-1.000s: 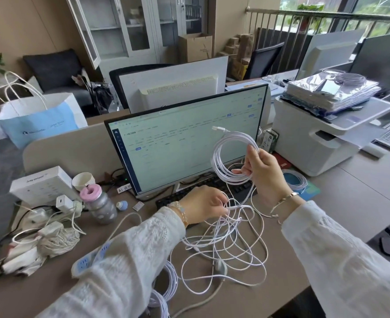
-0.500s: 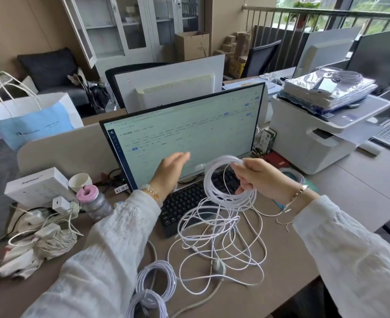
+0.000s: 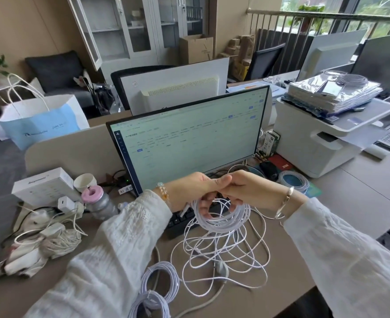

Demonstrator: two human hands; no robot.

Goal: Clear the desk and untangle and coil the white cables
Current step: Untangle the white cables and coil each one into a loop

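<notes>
Gripping the top of a white cable coil (image 3: 221, 220) at frame centre, the left hand (image 3: 195, 191) and right hand (image 3: 246, 190) meet thumb to thumb, fingers curled round the strands, in front of the monitor (image 3: 189, 138). The coil hangs above the keyboard (image 3: 180, 222), its remaining length trailing into a loose white cable tangle (image 3: 226, 260) on the tabletop (image 3: 361, 203) below centre. Two finished coils (image 3: 159, 281) lie at the lower centre edge.
</notes>
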